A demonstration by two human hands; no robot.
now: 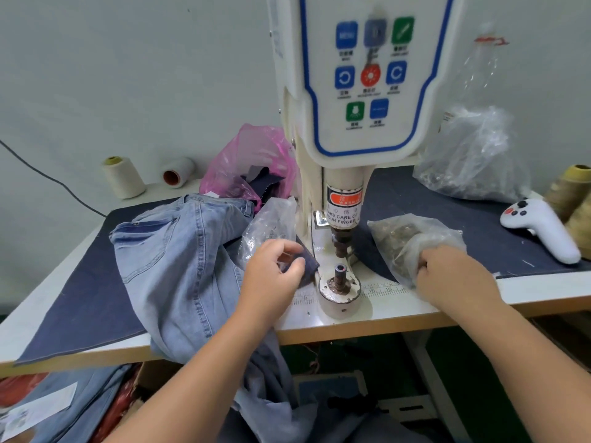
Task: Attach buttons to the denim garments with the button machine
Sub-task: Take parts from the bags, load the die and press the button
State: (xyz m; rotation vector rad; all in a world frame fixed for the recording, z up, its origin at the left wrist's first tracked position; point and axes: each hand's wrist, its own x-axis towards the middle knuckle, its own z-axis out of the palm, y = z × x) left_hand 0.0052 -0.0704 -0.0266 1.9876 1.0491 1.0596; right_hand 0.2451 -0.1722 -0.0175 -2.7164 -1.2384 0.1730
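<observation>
The white button machine (361, 91) stands at the table's middle, its lower die post (339, 278) bare below the punch. Light blue jeans (179, 260) lie heaped to the left and hang over the front edge. My left hand (271, 273) is at the mouth of a clear plastic bag (268, 225) left of the die, fingers curled with the thumb near the fingertips; whether it holds a button I cannot tell. My right hand (454, 273) reaches into another clear bag of metal buttons (406, 238) right of the die, its fingertips hidden in the plastic.
A dark denim cloth (80, 295) covers the tabletop. A pink bag (252, 161) and two thread cones (123, 177) stand at the back left. A large clear bag (473, 161), a white controller (540, 228) and yellow-brown thread cones (572, 190) sit on the right.
</observation>
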